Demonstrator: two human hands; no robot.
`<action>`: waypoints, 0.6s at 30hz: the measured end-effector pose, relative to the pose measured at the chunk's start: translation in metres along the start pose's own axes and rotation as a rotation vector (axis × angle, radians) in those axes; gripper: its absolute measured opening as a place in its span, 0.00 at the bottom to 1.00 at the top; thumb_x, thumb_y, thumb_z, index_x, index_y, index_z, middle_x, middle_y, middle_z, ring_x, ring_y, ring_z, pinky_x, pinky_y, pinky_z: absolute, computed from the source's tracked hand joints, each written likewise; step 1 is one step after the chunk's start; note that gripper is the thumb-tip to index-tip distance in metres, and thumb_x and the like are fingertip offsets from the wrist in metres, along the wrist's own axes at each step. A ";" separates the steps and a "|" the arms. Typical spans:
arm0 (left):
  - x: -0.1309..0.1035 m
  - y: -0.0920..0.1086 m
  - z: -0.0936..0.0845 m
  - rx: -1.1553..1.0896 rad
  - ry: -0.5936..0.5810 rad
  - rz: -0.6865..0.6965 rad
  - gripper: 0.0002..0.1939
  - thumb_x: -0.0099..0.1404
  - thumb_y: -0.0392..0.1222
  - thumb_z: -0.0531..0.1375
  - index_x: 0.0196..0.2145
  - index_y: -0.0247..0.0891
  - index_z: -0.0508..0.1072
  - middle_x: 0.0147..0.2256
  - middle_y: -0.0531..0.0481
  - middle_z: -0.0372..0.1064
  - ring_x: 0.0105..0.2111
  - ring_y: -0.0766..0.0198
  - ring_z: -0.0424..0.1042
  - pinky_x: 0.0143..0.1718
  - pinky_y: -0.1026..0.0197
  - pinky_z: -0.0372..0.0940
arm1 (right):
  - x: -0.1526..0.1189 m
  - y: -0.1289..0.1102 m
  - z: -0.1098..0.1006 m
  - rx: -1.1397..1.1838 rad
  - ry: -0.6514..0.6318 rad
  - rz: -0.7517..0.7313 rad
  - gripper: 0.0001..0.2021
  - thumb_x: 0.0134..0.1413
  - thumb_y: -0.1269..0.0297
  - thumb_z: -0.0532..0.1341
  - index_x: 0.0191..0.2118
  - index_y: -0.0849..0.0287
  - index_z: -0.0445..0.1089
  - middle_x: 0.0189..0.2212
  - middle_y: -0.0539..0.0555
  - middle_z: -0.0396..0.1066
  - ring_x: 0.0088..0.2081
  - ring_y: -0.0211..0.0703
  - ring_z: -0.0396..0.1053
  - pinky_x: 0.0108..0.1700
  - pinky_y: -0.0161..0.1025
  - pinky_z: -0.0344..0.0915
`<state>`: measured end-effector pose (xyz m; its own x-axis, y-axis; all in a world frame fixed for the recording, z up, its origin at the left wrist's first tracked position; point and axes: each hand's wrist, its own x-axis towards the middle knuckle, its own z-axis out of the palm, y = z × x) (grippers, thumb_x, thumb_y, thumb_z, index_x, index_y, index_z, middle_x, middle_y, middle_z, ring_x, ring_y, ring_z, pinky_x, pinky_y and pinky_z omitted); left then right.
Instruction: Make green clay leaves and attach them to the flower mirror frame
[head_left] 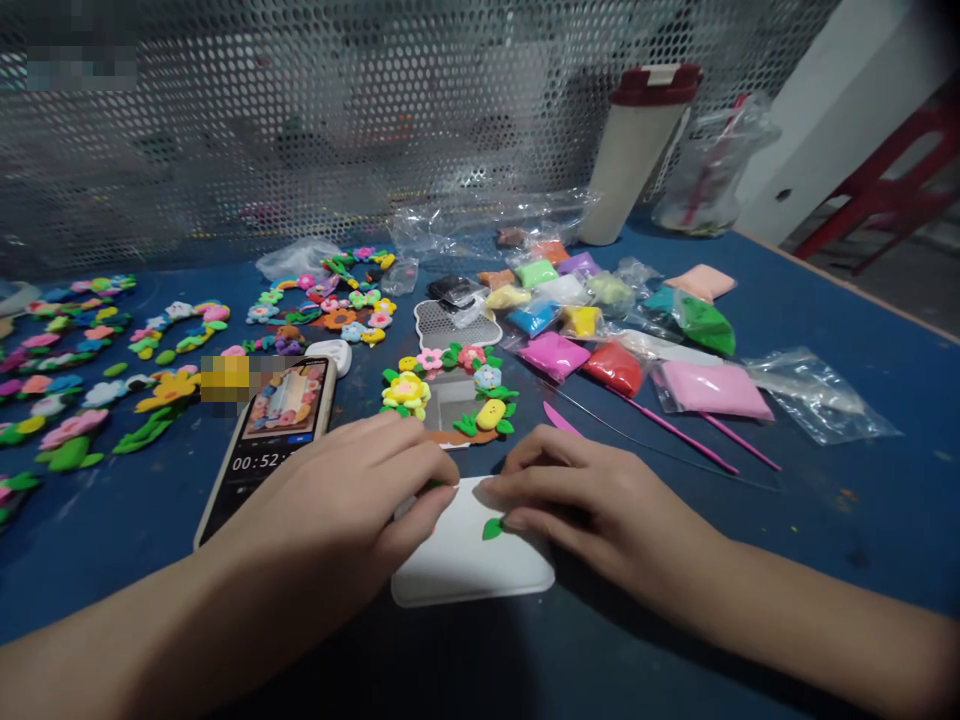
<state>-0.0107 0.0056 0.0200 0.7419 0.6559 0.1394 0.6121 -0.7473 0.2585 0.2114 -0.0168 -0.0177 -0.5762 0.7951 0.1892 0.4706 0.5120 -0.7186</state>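
A white rounded board (472, 570) lies on the table in front of me, with a small green clay leaf (492, 529) on its surface. My left hand (375, 480) is over the board's left side, thumb and forefinger pinched together around a bit of green clay (430, 487), mostly hidden by the fingers. On the other side, my right hand (592, 490) rests with bent fingers slightly apart, the thumb tip by the leaf and the forefinger on the board. Just beyond stands a frame (454, 438) decorated with clay flowers and leaves.
A phone (225, 500) showing a timer lies left, near several clay-flower pieces (172, 390). Bagged coloured clay (555, 355) spreads at back right, with pink tools (682, 435) in front. A tumbler (637, 150) and plastic cup (705, 180) stand behind, before a perforated metal panel (337, 120).
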 end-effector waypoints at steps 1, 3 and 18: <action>-0.001 -0.001 0.000 -0.001 0.002 -0.014 0.07 0.67 0.36 0.52 0.32 0.40 0.69 0.31 0.54 0.66 0.33 0.62 0.66 0.36 0.61 0.57 | 0.000 0.001 0.000 0.004 -0.016 -0.018 0.10 0.58 0.72 0.59 0.44 0.61 0.75 0.37 0.55 0.68 0.38 0.39 0.68 0.40 0.34 0.64; -0.002 -0.002 -0.001 0.007 -0.001 -0.021 0.07 0.67 0.36 0.53 0.31 0.40 0.68 0.30 0.54 0.65 0.33 0.62 0.65 0.35 0.61 0.56 | -0.002 0.002 0.002 0.000 -0.032 -0.043 0.10 0.57 0.71 0.61 0.43 0.59 0.75 0.39 0.55 0.68 0.38 0.38 0.68 0.41 0.34 0.64; -0.004 0.002 0.002 0.036 -0.046 -0.015 0.09 0.67 0.34 0.49 0.36 0.40 0.69 0.31 0.53 0.68 0.33 0.62 0.66 0.32 0.61 0.57 | -0.001 0.000 -0.008 -0.223 0.142 0.059 0.04 0.60 0.69 0.57 0.38 0.59 0.68 0.37 0.53 0.68 0.38 0.41 0.68 0.39 0.37 0.65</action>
<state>-0.0115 0.0013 0.0185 0.7435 0.6624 0.0917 0.6324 -0.7410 0.2257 0.2171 -0.0157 -0.0125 -0.4509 0.8555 0.2545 0.6453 0.5095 -0.5693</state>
